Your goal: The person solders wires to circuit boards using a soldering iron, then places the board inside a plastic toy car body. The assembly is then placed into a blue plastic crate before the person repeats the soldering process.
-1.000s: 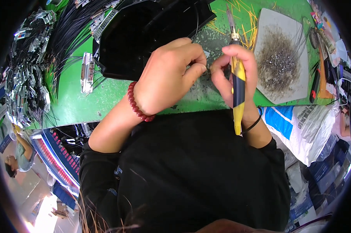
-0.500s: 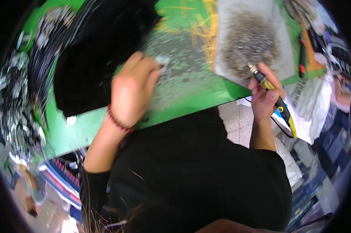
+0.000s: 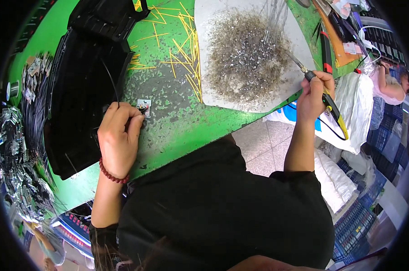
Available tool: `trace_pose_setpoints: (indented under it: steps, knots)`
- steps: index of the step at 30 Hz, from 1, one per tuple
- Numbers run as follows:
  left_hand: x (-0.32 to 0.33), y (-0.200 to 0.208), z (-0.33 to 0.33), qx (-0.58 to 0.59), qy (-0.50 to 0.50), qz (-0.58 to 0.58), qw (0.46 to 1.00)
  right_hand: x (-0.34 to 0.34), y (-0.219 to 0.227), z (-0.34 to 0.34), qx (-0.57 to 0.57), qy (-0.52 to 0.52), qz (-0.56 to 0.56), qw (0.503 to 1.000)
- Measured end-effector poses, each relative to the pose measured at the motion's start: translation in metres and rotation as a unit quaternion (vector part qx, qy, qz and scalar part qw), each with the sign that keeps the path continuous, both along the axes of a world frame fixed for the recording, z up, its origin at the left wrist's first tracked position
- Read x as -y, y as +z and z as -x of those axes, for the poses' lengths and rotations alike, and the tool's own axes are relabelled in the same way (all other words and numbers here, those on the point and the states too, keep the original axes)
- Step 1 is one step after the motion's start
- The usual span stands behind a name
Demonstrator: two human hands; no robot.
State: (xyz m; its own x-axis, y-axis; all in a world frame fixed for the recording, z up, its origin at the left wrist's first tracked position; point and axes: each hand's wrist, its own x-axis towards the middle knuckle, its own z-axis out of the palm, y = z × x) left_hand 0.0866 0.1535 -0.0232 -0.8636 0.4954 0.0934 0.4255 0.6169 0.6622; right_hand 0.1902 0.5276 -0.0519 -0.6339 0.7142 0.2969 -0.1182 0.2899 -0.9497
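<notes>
- The left hand is hovering low beside the black housing, thumb and fingertips bunching together at the left edge of a small board; whether they are pinching the board or a wire, I cannot tell.
- A red beaded bracelet is circling the left wrist.
- The right hand is grasping a yellow-and-black soldering iron, its metal tip pointing up and left over the grey sheet.
- The small board is lying on the green table, just right of the black housing.
- A thin black wire is curving from the housing down toward the left fingers.
- The grey sheet is carrying a dark, speckled patch of residue.
- Thin yellow sticks are scattering between housing and sheet.
- A red-and-black tool is lying right of the sheet.
- Dark wires and shiny clear parts are crowding the table's left side.
</notes>
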Motion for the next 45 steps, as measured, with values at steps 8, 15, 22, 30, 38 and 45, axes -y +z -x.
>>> trace_pose_setpoints:
  steps: [8, 15, 22, 30, 38, 45]
  knots:
    - [0.002, 0.001, 0.002, 0.018, -0.007, -0.003, 1.0, 0.001, -0.003, 0.005, 0.002, 0.012, 0.03, 0.999]
    - [0.009, 0.001, 0.002, 0.017, -0.007, 0.002, 1.0, 0.002, -0.016, 0.008, -0.021, -0.019, -0.002, 1.0]
    - [0.009, -0.01, 0.006, 0.005, -0.025, -0.055, 0.998, 0.008, 0.007, -0.011, -0.093, 0.118, 0.036, 0.988]
    - [0.014, -0.018, -0.004, -0.021, 0.007, -0.042, 0.999, 0.149, -0.008, 0.007, 0.0, 0.282, 0.037, 0.959]
    - [0.017, -0.021, -0.004, -0.048, -0.002, -0.052, 0.997, 0.176, -0.011, 0.004, 0.015, 0.335, 0.064, 0.94]
    - [0.016, -0.021, -0.002, -0.031, -0.011, -0.064, 0.997, 0.175, -0.015, 0.008, 0.006, 0.345, 0.078, 0.935]
